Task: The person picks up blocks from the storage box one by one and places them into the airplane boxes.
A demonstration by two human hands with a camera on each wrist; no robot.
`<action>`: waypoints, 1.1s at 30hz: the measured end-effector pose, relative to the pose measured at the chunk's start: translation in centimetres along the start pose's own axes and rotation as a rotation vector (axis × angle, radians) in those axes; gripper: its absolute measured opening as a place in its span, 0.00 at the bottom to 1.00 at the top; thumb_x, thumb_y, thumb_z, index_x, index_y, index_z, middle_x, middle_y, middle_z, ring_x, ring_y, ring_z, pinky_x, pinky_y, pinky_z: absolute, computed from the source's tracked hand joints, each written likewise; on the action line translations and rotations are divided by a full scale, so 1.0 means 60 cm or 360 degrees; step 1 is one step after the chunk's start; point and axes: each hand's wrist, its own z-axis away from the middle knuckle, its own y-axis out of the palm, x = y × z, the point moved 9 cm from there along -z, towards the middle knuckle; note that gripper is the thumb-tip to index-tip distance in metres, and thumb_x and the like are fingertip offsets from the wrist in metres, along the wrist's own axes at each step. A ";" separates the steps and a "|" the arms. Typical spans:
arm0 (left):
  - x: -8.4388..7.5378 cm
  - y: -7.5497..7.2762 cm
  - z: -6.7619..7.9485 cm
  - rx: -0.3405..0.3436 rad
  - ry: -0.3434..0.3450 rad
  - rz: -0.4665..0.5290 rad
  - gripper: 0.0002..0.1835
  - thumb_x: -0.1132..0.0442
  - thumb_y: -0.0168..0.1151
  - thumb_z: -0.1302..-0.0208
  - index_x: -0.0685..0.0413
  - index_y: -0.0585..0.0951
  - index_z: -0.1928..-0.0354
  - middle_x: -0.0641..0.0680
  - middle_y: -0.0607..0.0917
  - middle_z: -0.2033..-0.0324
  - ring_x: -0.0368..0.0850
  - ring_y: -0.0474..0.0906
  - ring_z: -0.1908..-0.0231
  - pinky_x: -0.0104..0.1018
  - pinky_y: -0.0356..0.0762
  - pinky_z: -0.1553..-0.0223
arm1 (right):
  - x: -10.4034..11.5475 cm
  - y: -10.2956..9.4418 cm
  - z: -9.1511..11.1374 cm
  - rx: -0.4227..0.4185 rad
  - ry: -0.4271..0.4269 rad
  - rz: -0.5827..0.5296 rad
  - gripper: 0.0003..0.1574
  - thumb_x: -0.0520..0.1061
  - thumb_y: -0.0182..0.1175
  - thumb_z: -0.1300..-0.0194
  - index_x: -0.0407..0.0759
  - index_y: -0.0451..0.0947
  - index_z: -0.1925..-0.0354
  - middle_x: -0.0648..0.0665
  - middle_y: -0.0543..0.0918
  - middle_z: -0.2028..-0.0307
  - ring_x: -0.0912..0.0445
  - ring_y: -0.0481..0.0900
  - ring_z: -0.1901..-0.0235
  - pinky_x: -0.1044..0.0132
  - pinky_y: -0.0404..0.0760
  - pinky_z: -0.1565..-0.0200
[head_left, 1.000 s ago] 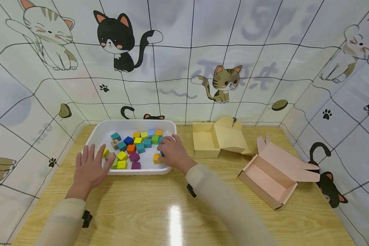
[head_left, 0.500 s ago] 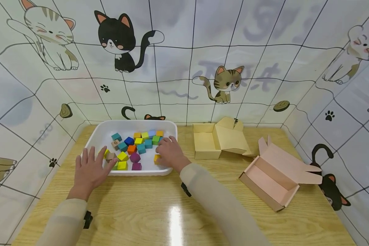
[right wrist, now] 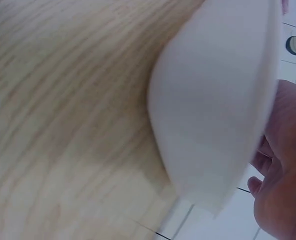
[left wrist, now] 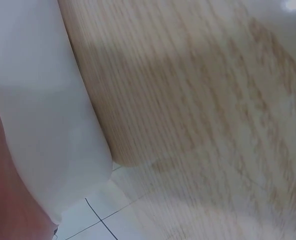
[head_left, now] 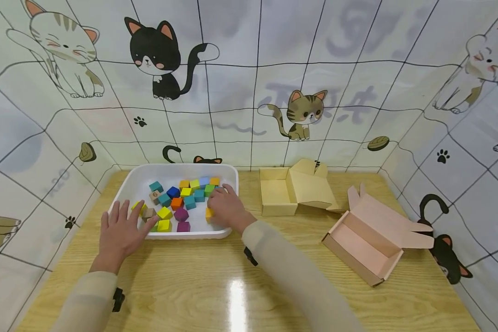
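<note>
A white tray (head_left: 120, 185) holding many small coloured cubes stands at the back left of the wooden table. Over its front left corner my left hand (head_left: 122, 235) lies with fingers spread, beside a plain wooden cube (head_left: 148, 213) and a yellow cube (head_left: 164, 226). My right hand (head_left: 228, 208) reaches over the tray's right end, fingers bent down inside. An orange cube (head_left: 209, 214) shows partly from under it, next to the green cube (head_left: 209, 190). Its fingertips are hidden, so I cannot tell whether they hold a cube. Both wrist views show mainly the tray's outer wall (right wrist: 207, 100).
Right of the tray stands an open yellow cardboard box (head_left: 279, 203), its lid folded to the right. Nearer the right edge, an open pink cardboard box (head_left: 363, 246) sits at an angle. A cat-print sheet (head_left: 240, 92) surrounds the table on three sides.
My right hand has shifted a little left and deeper into the tray, covering a blue cube seen beside it a second ago. My left hand stays nearly still.
</note>
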 end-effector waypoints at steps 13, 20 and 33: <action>-0.003 0.000 0.000 -0.0034 0.0037 -0.0028 0.42 0.29 0.34 0.40 0.50 0.59 0.33 0.70 0.51 0.33 0.70 0.39 0.34 0.71 0.32 0.39 | -0.089 -0.085 0.037 -0.0153 0.0095 -0.0006 0.22 0.62 0.59 0.43 0.57 0.77 0.52 0.55 0.73 0.46 0.56 0.63 0.39 0.54 0.50 0.31; -0.007 -0.003 0.004 -0.0052 0.0045 -0.0035 0.41 0.30 0.34 0.39 0.50 0.60 0.33 0.70 0.52 0.33 0.70 0.39 0.34 0.70 0.32 0.38 | -0.166 -0.105 0.064 -0.0219 0.0212 0.0007 0.20 0.58 0.60 0.42 0.55 0.77 0.53 0.54 0.75 0.47 0.55 0.64 0.39 0.53 0.51 0.32; -0.006 0.000 0.002 -0.0082 0.0075 -0.0035 0.39 0.31 0.34 0.38 0.48 0.60 0.34 0.68 0.53 0.34 0.68 0.39 0.33 0.70 0.32 0.38 | -0.275 -0.075 0.090 -0.0160 0.0441 0.0012 0.22 0.57 0.61 0.42 0.54 0.77 0.50 0.50 0.76 0.47 0.50 0.65 0.40 0.50 0.55 0.34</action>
